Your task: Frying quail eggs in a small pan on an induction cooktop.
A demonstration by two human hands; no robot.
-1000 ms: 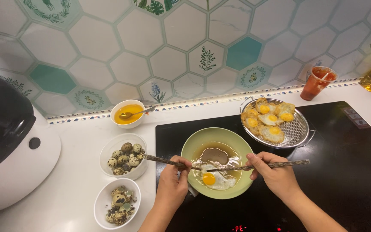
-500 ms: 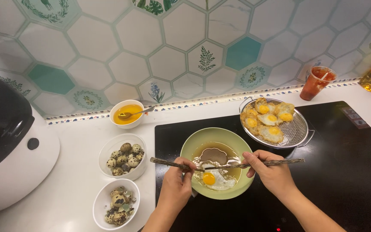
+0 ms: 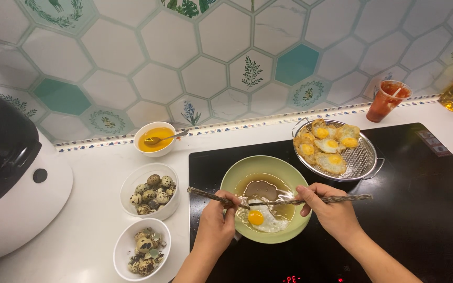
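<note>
A green pan (image 3: 237, 175) stands on the black cooktop (image 3: 425, 209) with oil and a small frying egg (image 3: 260, 218) in it. My left hand (image 3: 217, 217) holds one patterned chopstick (image 3: 205, 195) at the pan's left rim. My right hand (image 3: 328, 209) holds a second chopstick (image 3: 347, 198) that points left over the pan. Both tips meet above the egg. A metal ladle (image 3: 260, 189) lies in the oil.
A metal strainer (image 3: 362, 160) of fried eggs sits behind the pan. Left of the cooktop are a bowl of quail eggs (image 3: 152, 191), a bowl of shells (image 3: 143, 254) and a bowl of orange sauce (image 3: 154, 138). A large appliance (image 3: 11, 173) stands far left.
Both hands have shifted slightly, and the chopstick tips have come closer together over the egg. The pan and bowls have not moved.
</note>
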